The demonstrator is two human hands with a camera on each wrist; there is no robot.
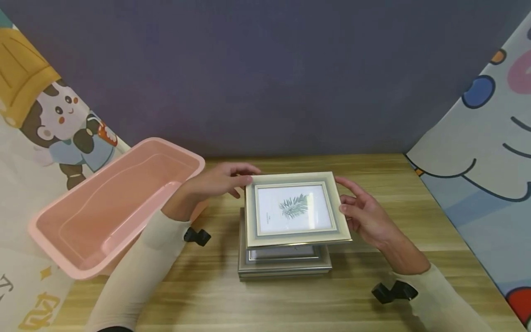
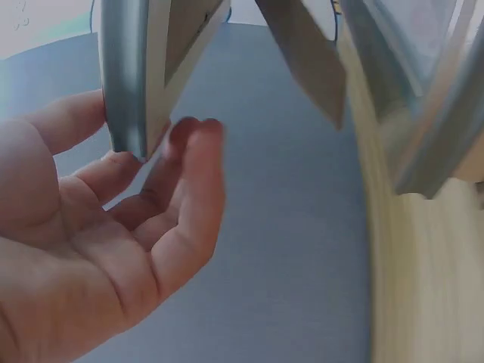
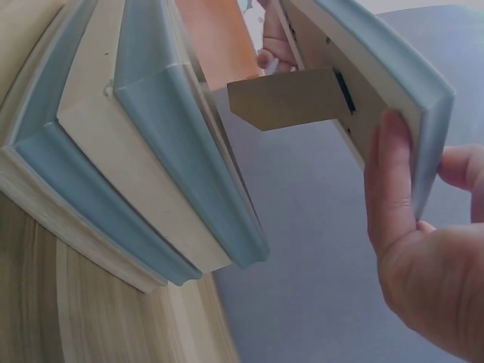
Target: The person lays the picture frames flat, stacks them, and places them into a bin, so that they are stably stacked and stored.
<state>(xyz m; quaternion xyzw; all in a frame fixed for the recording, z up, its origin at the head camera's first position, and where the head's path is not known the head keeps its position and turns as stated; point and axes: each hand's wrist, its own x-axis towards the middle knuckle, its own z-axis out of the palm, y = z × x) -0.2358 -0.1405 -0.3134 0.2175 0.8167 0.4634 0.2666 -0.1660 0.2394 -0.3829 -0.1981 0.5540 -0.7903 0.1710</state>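
Note:
Both hands hold a cream and grey picture frame (image 1: 293, 237) with a green leaf print, raised above a stack of similar frames (image 1: 286, 267). My left hand (image 1: 221, 180) grips its left edge, thumb on the front and fingers at the back. At the right edge my right hand (image 1: 365, 214) pinches it between thumb and fingers. In the right wrist view, a stand flap (image 3: 291, 98) juts out from the frame's back, and the stacked frames (image 3: 162, 151) show blue-grey and cream sides.
A pink plastic bin (image 1: 120, 207) stands to the left on the wooden table (image 1: 199, 295), close by the left forearm. A dark wall (image 1: 265, 83) rises behind, with cartoon-printed panels at both sides.

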